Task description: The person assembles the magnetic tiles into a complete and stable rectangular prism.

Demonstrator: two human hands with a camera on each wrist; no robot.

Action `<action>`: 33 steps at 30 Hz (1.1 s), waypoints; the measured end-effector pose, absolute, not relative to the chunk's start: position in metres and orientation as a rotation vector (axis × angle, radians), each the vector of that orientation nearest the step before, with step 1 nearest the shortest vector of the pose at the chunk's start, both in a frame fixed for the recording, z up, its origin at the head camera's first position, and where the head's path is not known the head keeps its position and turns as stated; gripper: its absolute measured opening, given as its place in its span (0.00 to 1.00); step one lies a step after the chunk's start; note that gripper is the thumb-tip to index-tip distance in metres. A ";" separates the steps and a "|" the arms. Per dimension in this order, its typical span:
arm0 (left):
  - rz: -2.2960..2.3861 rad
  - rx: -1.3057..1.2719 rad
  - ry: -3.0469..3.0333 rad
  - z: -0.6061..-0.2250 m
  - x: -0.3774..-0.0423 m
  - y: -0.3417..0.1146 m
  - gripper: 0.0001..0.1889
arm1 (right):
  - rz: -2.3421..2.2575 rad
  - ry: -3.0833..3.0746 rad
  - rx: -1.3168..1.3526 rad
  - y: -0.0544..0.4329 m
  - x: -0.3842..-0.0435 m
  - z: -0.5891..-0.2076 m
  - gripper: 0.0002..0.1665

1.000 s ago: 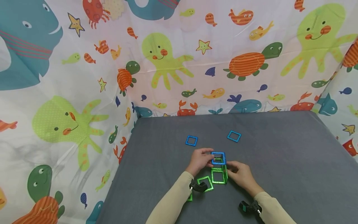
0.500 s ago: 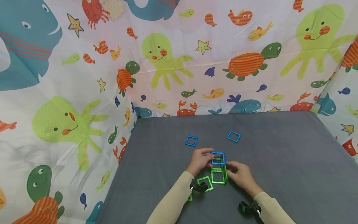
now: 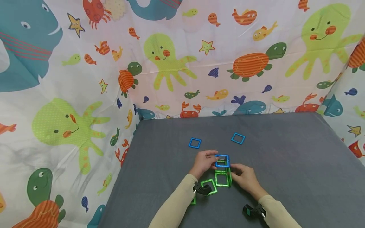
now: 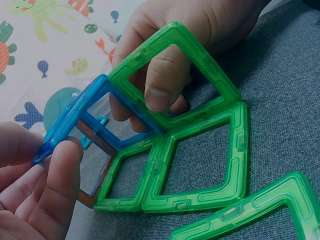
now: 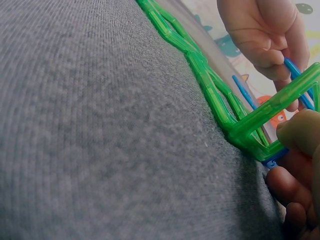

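In the head view my left hand [image 3: 204, 162] pinches the edge of a blue square magnetic tile [image 3: 223, 166], which tilts over the top of a small build. My right hand [image 3: 246, 178] grips an upright green tile [image 4: 212, 67] on the build's right side, thumb through its open middle. Another blue tile [image 4: 132, 112] stands at the back, partly hidden by the fingers. Two green tiles lie flat and joined, the larger-looking one [image 4: 190, 202] nearer in the left wrist view. A reddish-brown frame [image 4: 106, 145] shows under the tilted blue tile.
A loose green tile [image 3: 214, 185] lies left of the build, and another green tile [image 3: 195, 201] is partly under the left forearm. Farther back on the grey cloth [image 3: 285, 158] lie two blue tiles, one left [image 3: 194, 147] and one right [image 3: 236, 142]. A printed curtain [image 3: 182, 101] borders the table.
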State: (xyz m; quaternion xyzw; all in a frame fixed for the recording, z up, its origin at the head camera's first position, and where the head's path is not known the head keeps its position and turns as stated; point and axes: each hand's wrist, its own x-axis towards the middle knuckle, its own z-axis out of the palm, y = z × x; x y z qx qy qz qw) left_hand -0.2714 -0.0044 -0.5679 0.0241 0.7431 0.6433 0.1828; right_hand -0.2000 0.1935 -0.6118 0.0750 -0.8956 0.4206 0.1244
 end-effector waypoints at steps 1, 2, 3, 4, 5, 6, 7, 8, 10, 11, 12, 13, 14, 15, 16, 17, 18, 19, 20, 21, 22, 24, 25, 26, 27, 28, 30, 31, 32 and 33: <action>1.816 0.071 2.095 -0.568 -0.271 -0.005 0.18 | 1.226 -2.609 0.219 0.193 -0.200 -0.612 0.16; 1.818 0.075 2.092 -0.568 -0.271 -0.005 0.18 | 1.227 -2.609 0.219 0.194 -0.200 -0.612 0.16; 1.820 0.081 2.089 -0.568 -0.271 -0.005 0.18 | 1.226 -2.608 0.218 0.194 -0.200 -0.612 0.16; 1.821 0.092 2.090 -0.569 -0.271 -0.006 0.19 | 1.225 -2.606 0.218 0.194 -0.200 -0.612 0.16; 1.829 0.096 2.086 -0.569 -0.271 -0.006 0.19 | 1.222 -2.607 0.217 0.194 -0.200 -0.612 0.16; 1.835 0.100 2.084 -0.568 -0.271 -0.007 0.19 | 1.218 -2.608 0.215 0.194 -0.200 -0.612 0.16; 1.842 0.103 2.083 -0.568 -0.271 -0.008 0.19 | 1.216 -2.610 0.213 0.194 -0.200 -0.612 0.16; 1.850 0.104 2.083 -0.569 -0.271 -0.009 0.19 | 1.214 -2.614 0.210 0.194 -0.200 -0.612 0.16; 1.874 0.093 2.080 -0.569 -0.272 -0.011 0.19 | 1.211 -2.623 0.203 0.194 -0.199 -0.612 0.16; 1.887 0.077 2.079 -0.569 -0.274 -0.012 0.20 | 1.210 -2.629 0.201 0.194 -0.199 -0.612 0.16; 1.892 0.070 2.092 -0.570 -0.275 -0.013 0.19 | 1.209 -2.632 0.200 0.194 -0.199 -0.612 0.16; 1.902 0.062 2.105 -0.570 -0.277 -0.015 0.19 | 1.209 -2.633 0.201 0.194 -0.199 -0.612 0.17; 1.903 0.056 2.128 -0.571 -0.279 -0.016 0.19 | 1.208 -2.631 0.201 0.194 -0.198 -0.612 0.17; 1.894 0.060 2.167 -0.571 -0.281 -0.018 0.19 | 1.208 -2.626 0.203 0.194 -0.198 -0.612 0.17; 1.878 0.061 2.211 -0.572 -0.283 -0.020 0.18 | 1.208 -2.620 0.204 0.194 -0.198 -0.612 0.17; 1.855 0.066 2.265 -0.572 -0.286 -0.022 0.18 | 1.208 -2.613 0.205 0.193 -0.198 -0.613 0.16; 1.817 0.074 2.340 -0.573 -0.288 -0.024 0.17 | 1.209 -2.608 0.205 0.193 -0.197 -0.613 0.16; 1.772 0.082 2.415 -0.572 -0.290 -0.026 0.16 | 1.209 -2.602 0.208 0.193 -0.197 -0.613 0.16; 1.718 0.089 2.490 -0.572 -0.292 -0.028 0.16 | 1.211 -2.602 0.208 0.193 -0.197 -0.614 0.16; 1.671 0.096 2.561 -0.571 -0.295 -0.030 0.15 | 1.215 -2.600 0.209 0.193 -0.197 -0.614 0.16; 1.626 0.097 2.618 -0.571 -0.297 -0.032 0.15 | 1.218 -2.603 0.207 0.193 -0.196 -0.615 0.16; 1.535 0.114 2.734 -0.568 -0.303 -0.035 0.16 | 1.223 -2.608 0.201 0.192 -0.196 -0.615 0.16; 1.505 0.129 2.768 -0.567 -0.306 -0.037 0.17 | 1.227 -2.608 0.199 0.192 -0.196 -0.615 0.16; 1.477 0.145 2.801 -0.566 -0.309 -0.038 0.17 | 1.229 -2.608 0.192 0.192 -0.196 -0.615 0.16; 1.441 0.155 2.834 -0.565 -0.313 -0.039 0.18 | 1.228 -2.606 0.188 0.192 -0.196 -0.615 0.16; 1.398 0.165 2.866 -0.565 -0.316 -0.040 0.18 | 1.223 -2.604 0.186 0.193 -0.197 -0.615 0.16; 1.304 0.171 2.926 -0.564 -0.323 -0.042 0.19 | 1.220 -2.599 0.185 0.193 -0.197 -0.615 0.16; 1.252 0.172 2.957 -0.564 -0.327 -0.043 0.19 | 1.218 -2.598 0.186 0.193 -0.197 -0.615 0.16; 1.201 0.168 2.981 -0.565 -0.330 -0.043 0.20 | 1.215 -2.598 0.185 0.192 -0.198 -0.615 0.16; 1.143 0.163 3.003 -0.565 -0.334 -0.044 0.20 | 1.216 -2.597 0.187 0.192 -0.198 -0.615 0.16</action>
